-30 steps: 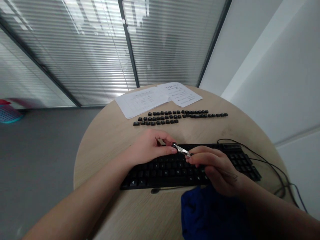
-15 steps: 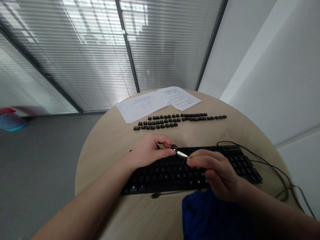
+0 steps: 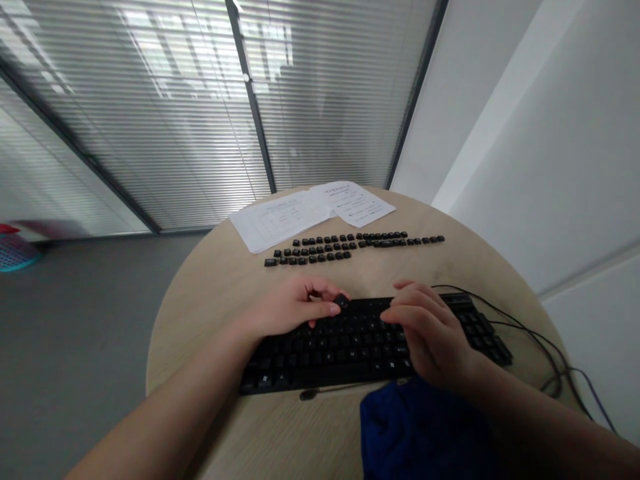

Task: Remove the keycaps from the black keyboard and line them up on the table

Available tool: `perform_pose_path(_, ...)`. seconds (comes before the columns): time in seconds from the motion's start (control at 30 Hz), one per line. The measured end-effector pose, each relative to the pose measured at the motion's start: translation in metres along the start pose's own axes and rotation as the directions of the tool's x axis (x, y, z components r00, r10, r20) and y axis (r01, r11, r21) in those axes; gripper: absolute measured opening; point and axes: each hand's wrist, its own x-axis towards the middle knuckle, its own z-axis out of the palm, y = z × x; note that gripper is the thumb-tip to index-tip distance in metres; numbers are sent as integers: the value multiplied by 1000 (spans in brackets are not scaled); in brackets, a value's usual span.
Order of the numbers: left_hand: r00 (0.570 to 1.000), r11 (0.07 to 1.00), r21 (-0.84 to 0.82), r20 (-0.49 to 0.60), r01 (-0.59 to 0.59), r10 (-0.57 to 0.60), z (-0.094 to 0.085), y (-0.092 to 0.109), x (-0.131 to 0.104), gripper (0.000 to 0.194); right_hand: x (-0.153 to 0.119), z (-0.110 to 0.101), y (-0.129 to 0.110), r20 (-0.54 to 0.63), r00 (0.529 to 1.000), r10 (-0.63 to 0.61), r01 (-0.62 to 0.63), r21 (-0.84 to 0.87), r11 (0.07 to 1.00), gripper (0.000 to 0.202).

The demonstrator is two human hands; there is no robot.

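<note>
At frame centre, the left hand pinches a key, a holding step likely needing steadiness next; the right hand hides its grip.

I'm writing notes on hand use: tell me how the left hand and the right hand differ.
The left hand pinches a small black key between thumb and fingers; no held thing shows in the right hand. The left hand's fingers point rightward, while the right hand's point leftward. The left hand is over the left part of the keyboard, the right hand farther right. Both are bare.
</note>
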Motion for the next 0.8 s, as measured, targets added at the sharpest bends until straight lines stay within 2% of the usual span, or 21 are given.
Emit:
perform_pose_path(0.07, 995, 999, 35, 91, 25, -29, 5, 0, 0, 31, 1, 5, -1, 64, 998, -16, 20, -66, 998, 27)
perform_pose_path(0.13, 991, 998, 42, 127, 38, -43, 10, 0, 0, 32, 4, 11, -5, 123, 992, 4, 12, -127, 992, 27)
perform_pose_path(0.3, 985, 1000, 6, 172, 28, -29, 13, 2, -1, 28, 8, 20, -11, 118, 993, -16, 38, -181, 983, 15)
perform_pose_path(0.5, 983, 1000, -17, 185, 6, -3, 14, -2, 1, 27, 6, 27, -8, 155, 988, 6, 28, -218, 976, 20)
perform_pose_path(0.63, 982, 1000, -10, 187, 28, -26, 12, -7, 2, 31, 9, 21, -2, 203, 979, 23, 28, -247, 969, 17)
perform_pose_path(0.73, 995, 995, 92, 84, 39, -47, 3, -9, 5, 36, 22, 12, 27, 247, 957, 152, -83, -269, 959, 15)
perform_pose_path(0.77, 999, 988, 154, 16, 28, -31, -1, -10, 6, 34, 28, 10, 42, 275, 929, 247, -165, -289, 943, 16)
perform_pose_path(0.8, 998, 973, 228, -57, 20, -7, -6, -11, 7, 31, 35, 9, 59, 321, 867, 382, -275, -331, 902, 18)
